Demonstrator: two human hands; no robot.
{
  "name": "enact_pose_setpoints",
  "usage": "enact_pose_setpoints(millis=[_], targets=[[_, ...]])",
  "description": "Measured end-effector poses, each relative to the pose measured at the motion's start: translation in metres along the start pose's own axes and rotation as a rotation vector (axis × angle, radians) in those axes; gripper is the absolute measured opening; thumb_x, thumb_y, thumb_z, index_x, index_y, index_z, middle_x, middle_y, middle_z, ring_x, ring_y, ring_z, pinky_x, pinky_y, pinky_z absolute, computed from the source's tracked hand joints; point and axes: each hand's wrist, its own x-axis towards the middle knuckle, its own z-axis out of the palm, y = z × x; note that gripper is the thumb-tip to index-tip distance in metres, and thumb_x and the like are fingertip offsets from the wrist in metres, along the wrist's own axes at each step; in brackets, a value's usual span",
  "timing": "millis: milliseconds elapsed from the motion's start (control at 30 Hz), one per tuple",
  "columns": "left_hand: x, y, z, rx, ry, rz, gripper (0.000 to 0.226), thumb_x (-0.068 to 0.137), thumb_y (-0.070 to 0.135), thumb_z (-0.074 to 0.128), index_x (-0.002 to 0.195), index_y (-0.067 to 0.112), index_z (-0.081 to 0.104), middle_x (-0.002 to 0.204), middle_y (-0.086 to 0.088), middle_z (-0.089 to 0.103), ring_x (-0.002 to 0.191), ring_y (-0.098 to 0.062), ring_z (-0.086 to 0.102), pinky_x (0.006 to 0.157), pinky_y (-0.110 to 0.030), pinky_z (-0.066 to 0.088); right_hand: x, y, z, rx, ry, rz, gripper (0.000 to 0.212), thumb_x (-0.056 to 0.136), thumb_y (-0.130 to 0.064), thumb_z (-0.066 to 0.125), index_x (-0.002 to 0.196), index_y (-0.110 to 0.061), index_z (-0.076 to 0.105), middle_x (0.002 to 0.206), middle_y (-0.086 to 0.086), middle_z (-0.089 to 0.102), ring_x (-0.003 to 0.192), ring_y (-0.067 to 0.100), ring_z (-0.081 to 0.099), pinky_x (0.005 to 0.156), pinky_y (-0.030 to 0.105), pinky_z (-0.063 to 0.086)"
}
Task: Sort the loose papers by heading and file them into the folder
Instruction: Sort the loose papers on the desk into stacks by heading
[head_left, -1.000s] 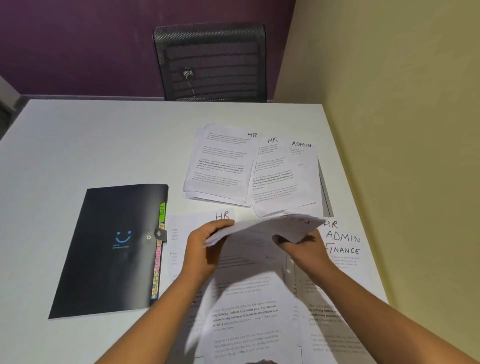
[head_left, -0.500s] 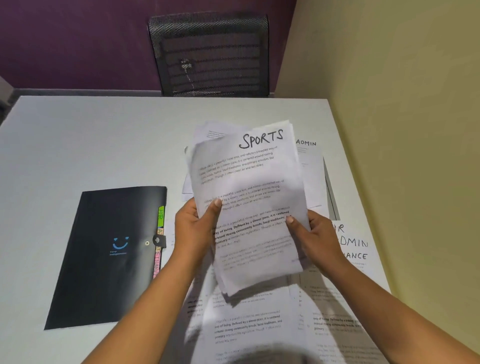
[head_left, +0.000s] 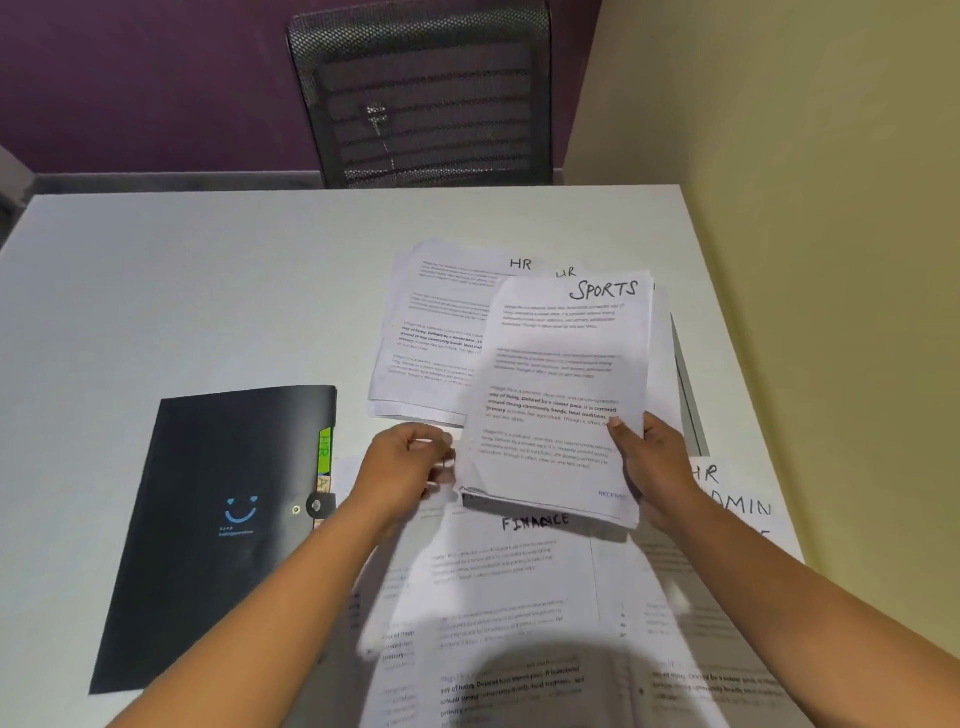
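Pinching SPORTS stack (head_left: 561, 384), right grip (head_left: 660, 467) likely needed to land it clear of HR pile (head_left: 436, 332); left grip (head_left: 410, 467) blurred, state untellable.

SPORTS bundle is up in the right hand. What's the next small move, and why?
Probably lower the SPORTS bundle onto bare table left of the HR pile, as its own pile. The right hand holds it above sheets headed HR, a different heading, and the folder is shut, so filing looks premature.
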Motion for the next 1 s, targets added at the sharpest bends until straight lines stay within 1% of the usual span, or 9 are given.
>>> enact_pose_setpoints(millis=[167,267,367,433,567,633,767,867,1000], targets=[[0.056,0.005,-0.020,0.159,0.215,0.061,0.011,0.088,0.013,0.069,0.095,0.006,0.068,0.093,-0.010,0.074,0.069,-0.017,0.070,0.060,-0.024,0.055,0.041,0.013,-0.010,-0.054,0.048,0.073,0.020,0.096,-0.016,0.063,0.114,-0.008,0.067,0.102,0.010,0.072,0.078,0.014,0.071,0.070,0.029,0.059],[0.085,0.016,-0.028,0.381,0.327,0.119,0.019,0.088,0.024,0.070,0.099,0.011,0.063,0.080,0.004,0.066,0.071,-0.016,0.066,0.065,-0.025,0.048,0.054,0.016,-0.014,-0.108,0.067,0.107,0.013,0.094,-0.017,0.065,0.104,-0.009,0.068,0.090,0.004,0.072,0.077,0.018,0.070,0.065,0.026,0.055],[0.112,0.021,-0.032,0.548,0.418,0.124,0.034,0.088,0.035,0.067,0.111,0.011,0.061,0.096,-0.001,0.067,0.097,-0.028,0.064,0.082,-0.034,0.049,0.059,0.019,-0.015,-0.149,0.086,0.104,0.009,0.092,-0.016,0.066,0.084,-0.015,0.067,0.066,-0.005,0.067,0.065,0.020,0.061,0.063,0.026,0.049],[0.131,0.022,-0.032,0.605,0.450,0.085,0.049,0.086,0.041,0.067,0.119,0.006,0.060,0.116,-0.010,0.065,0.109,-0.033,0.061,0.089,-0.038,0.048,0.060,0.022,-0.015,-0.169,0.092,0.096,0.013,0.091,-0.017,0.066,0.078,-0.015,0.066,0.068,-0.001,0.067,0.066,0.021,0.061,0.064,0.028,0.048],[0.147,0.028,-0.017,0.761,0.437,0.000,0.070,0.071,0.051,0.078,0.118,0.006,0.054,0.122,-0.016,0.052,0.109,-0.038,0.057,0.085,-0.044,0.055,0.063,0.024,-0.015,-0.200,0.095,0.080,0.009,0.091,-0.018,0.065,0.086,-0.013,0.070,0.087,0.006,0.074,0.077,0.025,0.068,0.071,0.033,0.054],[0.145,0.033,-0.007,0.722,0.389,-0.022,0.070,0.062,0.032,0.089,0.115,0.010,0.048,0.119,-0.012,0.041,0.099,-0.036,0.058,0.060,-0.037,0.057,0.066,0.024,-0.017,-0.203,0.098,0.072,0.008,0.091,-0.019,0.065,0.089,-0.014,0.071,0.089,0.005,0.075,0.081,0.025,0.070,0.075,0.035,0.056],[0.154,0.036,-0.005,0.530,0.314,-0.049,0.077,0.054,0.024,0.095,0.117,0.008,0.052,0.114,-0.006,0.057,0.099,-0.028,0.063,0.084,-0.035,0.054,0.068,0.024,-0.016,-0.222,0.108,0.056,0.009,0.091,-0.019,0.066,0.088,-0.012,0.070,0.089,0.006,0.075,0.079,0.025,0.070,0.068,0.031,0.055],[0.157,0.034,-0.009,0.242,0.281,-0.015,0.029,0.076,0.035,0.082,0.083,0.014,0.064,0.085,-0.005,0.070,0.081,-0.025,0.066,0.077,-0.033,0.054,0.068,0.026,-0.016,-0.219,0.114,0.054,0.009,0.090,-0.019,0.067,0.088,-0.011,0.071,0.089,0.006,0.076,0.084,0.028,0.071,0.077,0.040,0.058],[0.152,0.030,-0.016,0.126,0.286,0.054,0.037,0.093,0.023,0.062,0.060,0.011,0.052,0.060,-0.006,0.055,0.064,-0.021,0.052,0.063,-0.030,0.041,0.069,0.026,-0.014,-0.223,0.107,0.051,0.008,0.090,-0.019,0.067,0.087,-0.012,0.071,0.087,0.006,0.076,0.084,0.030,0.072,0.080,0.044,0.058]])
